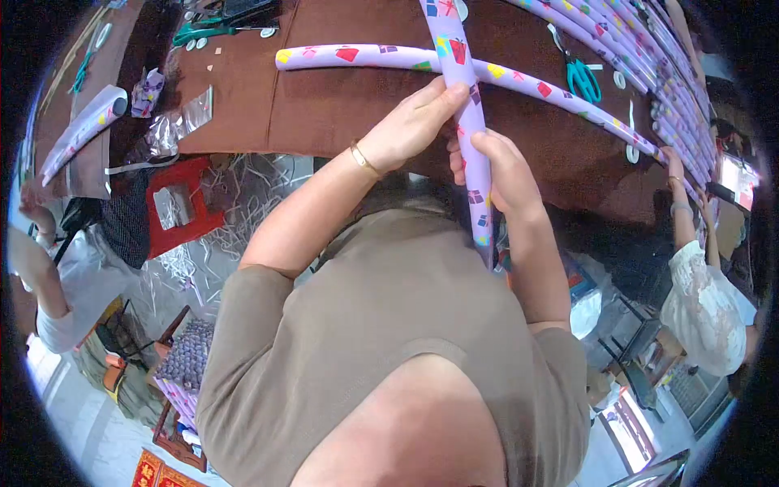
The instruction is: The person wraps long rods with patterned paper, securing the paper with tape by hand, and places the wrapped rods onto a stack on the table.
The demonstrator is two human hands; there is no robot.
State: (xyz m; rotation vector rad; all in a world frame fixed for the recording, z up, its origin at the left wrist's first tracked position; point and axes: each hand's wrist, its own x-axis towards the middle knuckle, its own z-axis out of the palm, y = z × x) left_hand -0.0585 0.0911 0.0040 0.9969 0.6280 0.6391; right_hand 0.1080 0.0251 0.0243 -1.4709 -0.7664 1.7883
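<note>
A lilac roll of wrapping paper (472, 154), printed with coloured gift boxes, stands between my two hands. It slants from the top of the view down towards my chest. My left hand (418, 120), with a bracelet at its wrist, lies against the roll's left side, thumb across its front; its other fingers are partly hidden. Lower down, my right hand (507, 170) is closed round the same roll, thumb along its right side and fingertips showing at its left. Behind it, a second lilac roll (349, 56) lies crosswise on the brown table (324, 114).
Many more wrapped rolls (625, 49) are stacked at the back right. Teal scissors (583, 79) lie near them. Another roll (89, 130) and clear plastic bags (182, 122) lie on the left. Below are a red stool (187, 219) and paper strips. Other people's arms (682, 211) reach in at both sides.
</note>
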